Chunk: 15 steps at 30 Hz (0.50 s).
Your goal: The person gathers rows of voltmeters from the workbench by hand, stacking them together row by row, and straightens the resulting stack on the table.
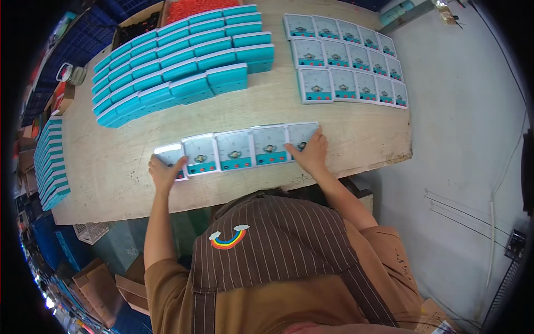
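Observation:
A row of several flat white-framed boxes (234, 150), with pale faces and turquoise lower bands, lies side by side near the table's front edge. My left hand (165, 171) grips the leftmost box (168, 151), its thumb over the face and its fingers at the outer side. At the opposite end, my right hand (312, 153) holds the rightmost box (303, 132) in the same way, thumb on the face and fingers along the right edge. Both hands partly cover the boxes they hold. The boxes between them touch edge to edge.
Turquoise boxes (192, 87) stand in several rows at the back left. More flat white-framed boxes (344, 83) lie in three rows at the back right. A turquoise-and-white stack (52, 161) stands at the left table edge. Red pieces (192, 8) fill a container behind.

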### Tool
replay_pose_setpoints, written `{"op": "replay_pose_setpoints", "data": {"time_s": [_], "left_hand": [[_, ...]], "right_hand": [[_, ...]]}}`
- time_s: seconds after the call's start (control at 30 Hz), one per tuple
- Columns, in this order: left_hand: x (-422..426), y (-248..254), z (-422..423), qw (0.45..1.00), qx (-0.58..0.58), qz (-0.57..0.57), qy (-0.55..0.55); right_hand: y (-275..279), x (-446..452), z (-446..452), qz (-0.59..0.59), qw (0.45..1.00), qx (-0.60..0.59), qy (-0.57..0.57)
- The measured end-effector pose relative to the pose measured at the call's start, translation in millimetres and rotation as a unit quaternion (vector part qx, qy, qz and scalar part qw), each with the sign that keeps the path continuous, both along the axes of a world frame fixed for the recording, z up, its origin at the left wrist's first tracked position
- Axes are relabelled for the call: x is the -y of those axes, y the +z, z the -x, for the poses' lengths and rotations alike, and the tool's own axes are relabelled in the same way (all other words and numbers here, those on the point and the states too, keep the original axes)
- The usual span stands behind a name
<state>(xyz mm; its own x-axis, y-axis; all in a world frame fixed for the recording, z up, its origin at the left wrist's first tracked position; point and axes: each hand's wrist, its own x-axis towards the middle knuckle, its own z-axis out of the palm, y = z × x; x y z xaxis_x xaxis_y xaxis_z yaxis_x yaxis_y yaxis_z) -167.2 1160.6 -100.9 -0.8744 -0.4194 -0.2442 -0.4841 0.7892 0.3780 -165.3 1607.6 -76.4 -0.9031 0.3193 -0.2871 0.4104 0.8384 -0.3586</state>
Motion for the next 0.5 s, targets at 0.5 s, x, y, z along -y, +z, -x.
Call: {"op": "replay_pose_setpoints", "data": {"time_s": [0.5], "left_hand": [[187, 56, 114, 0.976, 0.213, -0.028, -0.03]], "right_hand": [[29, 101, 128, 0.063, 0.98, 0.11, 0.154]]}}
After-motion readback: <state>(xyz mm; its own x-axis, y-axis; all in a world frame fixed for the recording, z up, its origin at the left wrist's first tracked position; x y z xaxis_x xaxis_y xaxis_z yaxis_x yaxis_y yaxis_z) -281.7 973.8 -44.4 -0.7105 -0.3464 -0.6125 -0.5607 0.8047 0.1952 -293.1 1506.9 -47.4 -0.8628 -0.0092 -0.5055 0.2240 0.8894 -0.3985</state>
